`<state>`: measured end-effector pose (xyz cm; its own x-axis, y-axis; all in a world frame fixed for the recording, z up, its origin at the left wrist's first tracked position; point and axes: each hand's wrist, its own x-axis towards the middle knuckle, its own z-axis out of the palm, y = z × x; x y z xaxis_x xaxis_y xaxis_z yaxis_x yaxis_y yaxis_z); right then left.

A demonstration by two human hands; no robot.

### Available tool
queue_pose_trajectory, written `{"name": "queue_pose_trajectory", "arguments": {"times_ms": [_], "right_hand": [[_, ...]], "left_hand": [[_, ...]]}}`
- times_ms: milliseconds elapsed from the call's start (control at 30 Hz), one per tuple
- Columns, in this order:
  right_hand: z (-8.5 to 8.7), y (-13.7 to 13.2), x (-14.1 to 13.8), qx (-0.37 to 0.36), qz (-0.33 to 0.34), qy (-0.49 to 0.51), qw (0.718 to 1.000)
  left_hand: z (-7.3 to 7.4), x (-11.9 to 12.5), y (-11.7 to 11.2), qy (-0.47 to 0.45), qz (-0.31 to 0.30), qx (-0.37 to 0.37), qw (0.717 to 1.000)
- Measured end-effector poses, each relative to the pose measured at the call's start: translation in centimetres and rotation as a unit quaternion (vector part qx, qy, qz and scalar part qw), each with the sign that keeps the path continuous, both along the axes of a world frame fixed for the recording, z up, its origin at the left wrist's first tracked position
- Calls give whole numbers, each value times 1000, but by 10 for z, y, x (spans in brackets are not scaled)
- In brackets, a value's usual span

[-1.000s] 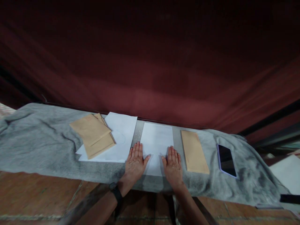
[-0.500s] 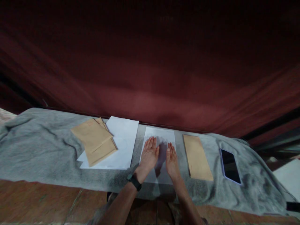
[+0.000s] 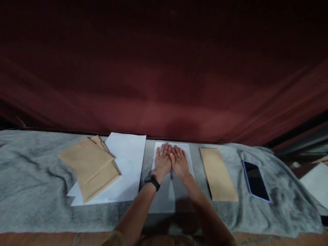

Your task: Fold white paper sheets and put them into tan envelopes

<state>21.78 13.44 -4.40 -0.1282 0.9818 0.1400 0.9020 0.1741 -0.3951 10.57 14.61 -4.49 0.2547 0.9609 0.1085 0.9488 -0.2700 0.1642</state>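
Note:
A white sheet of paper (image 3: pixel 161 203) lies in front of me on a grey cloth. My left hand (image 3: pixel 163 160) rests flat on its upper part, fingers stretched out, with a dark watch (image 3: pixel 153 182) on the wrist. Beside it, my right hand (image 3: pixel 179 161) also lies flat on the paper with fingers spread. The two hands touch along their thumbs, and they cover the middle of the sheet. Neither one grips anything.
Left of the hands, several brown envelopes (image 3: pixel 89 164) overlap white sheets (image 3: pixel 130 160). A brown envelope stack (image 3: pixel 219 176) lies to the right, then a phone (image 3: pixel 256 181) with a purple edge. The grey cloth (image 3: pixel 33 191) meets a dark red curtain-like backdrop (image 3: pixel 153 112).
Both hands have come together on the paper and now lie flat, fingers spread; before, they were apart with the right hand tilted on edge. The view has shifted slightly.

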Motion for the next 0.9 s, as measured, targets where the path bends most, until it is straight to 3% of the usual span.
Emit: {"name": "queue_pose_trajectory", "arguments": {"times_ms": [333, 533, 667, 800, 900], "right_hand": [[-19, 15, 14, 68, -38, -62, 995], [-24, 9, 33, 97, -70, -61, 991], [-22, 3, 45, 99, -81, -59, 990], [-13, -20, 42, 94, -89, -37, 991], [-10, -56, 25, 97, -52, -27, 994]], "left_hand": [[-20, -9, 4, -52, 85, 75, 992], [-18, -22, -5, -47, 119, 98, 987], [-11, -33, -11, -47, 107, 92, 989], [-9, -34, -36, -53, 108, 95, 988], [-15, -24, -70, -61, 38, 98, 993]]}}
